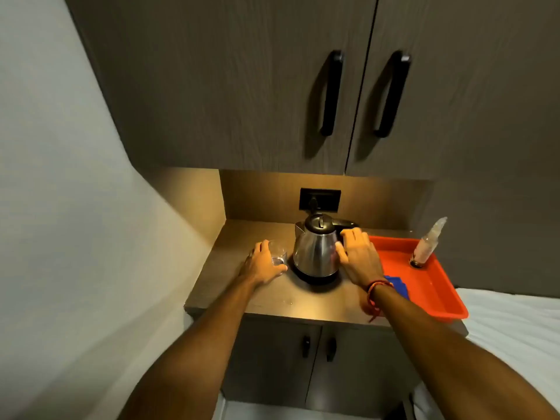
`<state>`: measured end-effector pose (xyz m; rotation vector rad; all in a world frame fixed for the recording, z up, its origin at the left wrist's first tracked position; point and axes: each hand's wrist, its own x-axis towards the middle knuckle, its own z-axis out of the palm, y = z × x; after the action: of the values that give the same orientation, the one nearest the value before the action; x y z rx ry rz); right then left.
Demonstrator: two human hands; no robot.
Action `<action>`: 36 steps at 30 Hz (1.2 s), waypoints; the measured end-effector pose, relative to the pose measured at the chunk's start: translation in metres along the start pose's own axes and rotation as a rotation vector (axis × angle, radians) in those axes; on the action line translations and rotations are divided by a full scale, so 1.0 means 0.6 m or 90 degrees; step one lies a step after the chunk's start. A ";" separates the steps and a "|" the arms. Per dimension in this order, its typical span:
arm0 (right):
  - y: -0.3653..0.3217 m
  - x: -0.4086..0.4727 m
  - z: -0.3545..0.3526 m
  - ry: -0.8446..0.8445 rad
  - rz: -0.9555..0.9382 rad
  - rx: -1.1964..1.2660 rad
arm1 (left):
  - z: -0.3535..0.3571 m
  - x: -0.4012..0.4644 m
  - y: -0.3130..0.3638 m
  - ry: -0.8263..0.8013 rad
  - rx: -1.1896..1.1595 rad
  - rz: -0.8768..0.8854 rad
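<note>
Kettle upright on its black base, lid down, spout at its left. On the kettle's handle side, right hand, fingers bent over the handle, thumb pressed to the steel. Looks like a grip taken, though fingertips out of sight. On the kettle's spout side, left hand, fingers and thumb curled round a clear glass standing just beside the base. Seems the step before pouring: kettle not yet lifted, glass steadied. Next calls for a straight lift off the base, then a slow tilt of the spout over the glass, with the glass held firm.

Above the kettle, two tall brown cupboard doors with black handles. Under the kettle, a brown counter in warm light, lower cupboard beneath. Right of the kettle, a red tray, near corner past the counter's edge, holding a plastic bottle and a blue cloth. Behind the kettle, a black wall socket.
</note>
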<state>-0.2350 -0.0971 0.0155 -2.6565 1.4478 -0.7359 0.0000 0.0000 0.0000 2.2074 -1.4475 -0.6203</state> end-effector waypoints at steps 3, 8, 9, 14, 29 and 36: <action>0.027 0.038 0.016 0.062 0.108 0.050 | 0.012 0.043 -0.014 -0.004 -0.057 -0.047; 0.065 0.088 0.043 0.063 0.247 0.136 | 0.041 0.101 -0.031 -0.001 -0.148 -0.094; 0.072 0.095 0.049 0.048 0.266 0.174 | 0.047 0.106 -0.033 0.003 -0.183 -0.105; 0.083 0.129 0.075 -0.021 0.371 0.469 | 0.071 0.136 -0.044 0.039 -0.317 -0.161; -0.014 0.229 0.095 0.122 0.310 0.289 | 0.057 0.126 -0.105 0.201 -0.311 -0.098; -0.102 0.260 0.092 0.075 0.091 0.151 | 0.034 0.102 -0.134 0.226 -0.276 -0.066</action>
<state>-0.0927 -0.1978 0.0426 -2.3437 1.4545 -0.9949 0.0692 -0.0292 -0.0706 1.9336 -0.9240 -0.4880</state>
